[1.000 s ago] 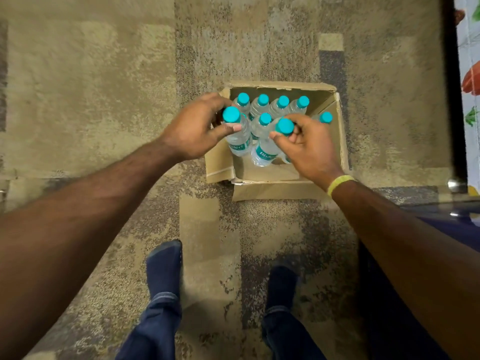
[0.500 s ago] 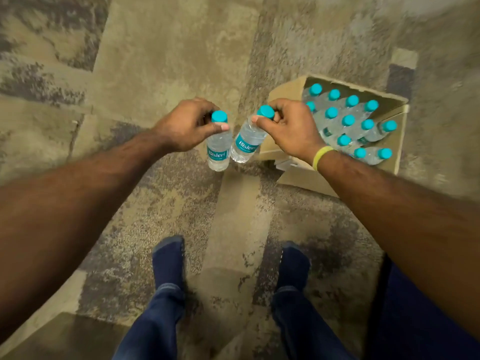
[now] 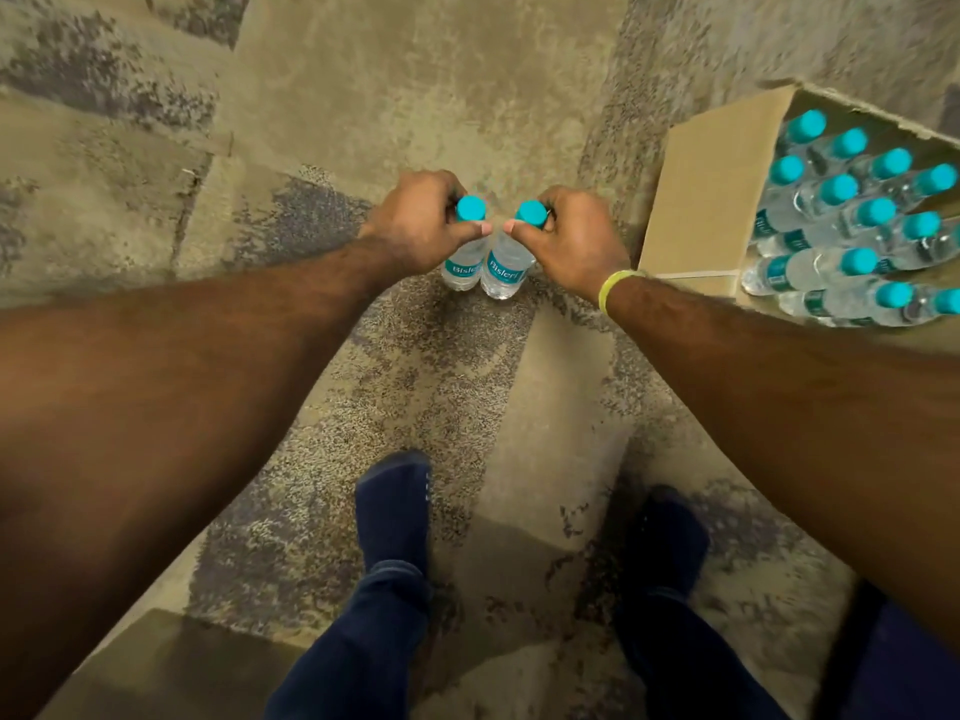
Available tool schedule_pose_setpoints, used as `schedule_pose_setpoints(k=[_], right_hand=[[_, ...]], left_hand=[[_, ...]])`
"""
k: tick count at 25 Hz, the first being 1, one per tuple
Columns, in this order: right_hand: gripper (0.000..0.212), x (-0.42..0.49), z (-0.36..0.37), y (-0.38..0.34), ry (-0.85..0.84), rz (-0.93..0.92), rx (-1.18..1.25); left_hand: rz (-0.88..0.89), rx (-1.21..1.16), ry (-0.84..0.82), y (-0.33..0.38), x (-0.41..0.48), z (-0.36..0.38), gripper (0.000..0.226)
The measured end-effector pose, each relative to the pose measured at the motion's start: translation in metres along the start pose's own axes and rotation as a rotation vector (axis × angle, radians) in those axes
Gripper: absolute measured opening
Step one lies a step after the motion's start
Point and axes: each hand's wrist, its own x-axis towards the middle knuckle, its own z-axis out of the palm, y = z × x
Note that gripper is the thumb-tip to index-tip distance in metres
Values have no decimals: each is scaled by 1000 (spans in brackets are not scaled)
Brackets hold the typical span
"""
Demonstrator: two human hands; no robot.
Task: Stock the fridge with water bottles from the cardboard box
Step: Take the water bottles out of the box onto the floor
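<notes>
I am looking straight down through the head camera at a patchy tan and grey carpet (image 3: 363, 96).

From the left edge, a bare forearm is reaching toward the middle of the view. The left hand (image 3: 415, 223) is curling around the neck of the left bottle (image 3: 462, 267), with the thumb pressing across just under its turquoise cap. Below it, near the bottom of the view, the left foot (image 3: 397, 506) is standing on the carpet in a dark blue sock, with dark jeans (image 3: 363, 626) above it.

The left bottle is hanging upright, clear, with a teal label. Just beside it, touching or nearly touching, the right bottle (image 3: 504, 275) is hanging the same way, tilting slightly. I cannot tell whether their bases are touching the carpet.

The right hand (image 3: 576, 236) is gripping the right bottle at the neck, fingers wrapping behind the cap and the thumb pointing toward the left thumb. A yellow-green wristband (image 3: 615, 285) is circling the right wrist. The right foot (image 3: 670, 532) is standing lower down, partly under the right forearm.

At the upper right, the cardboard box (image 3: 711, 184) is sitting open on the carpet, near the right hand but apart from it. The bottles in the box (image 3: 831, 226) are standing packed in rows, turquoise caps showing, with some running past the right edge of the view.
</notes>
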Motion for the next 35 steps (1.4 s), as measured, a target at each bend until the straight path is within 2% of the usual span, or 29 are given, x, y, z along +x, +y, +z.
schedule_pose_setpoints(k=[8,13,15,18,21,28,35], right_hand=[[37,12,23,6,25,9,-26],[42,0,27,10,0,47,20],[48,-5,26,11,-35,44,7],[62,-14,18,9,-93,51,26],[62,-32,-5,17,-83,72,54],[43,-79,-101,90,83,195,27],[41,-98,-179,191,227,376,-103]], left_hand=[[14,6,27,-12,1,9,34],[46,148,-24,-16,-13,7,37],[44,186,-57,-17,-15,8,44],[13,228,-64,-13,-17,3,68],[29,325,-31,0,-22,-4,86],[238,420,-64,105,-5,20,82],[425,413,-158,239,37,114,62]])
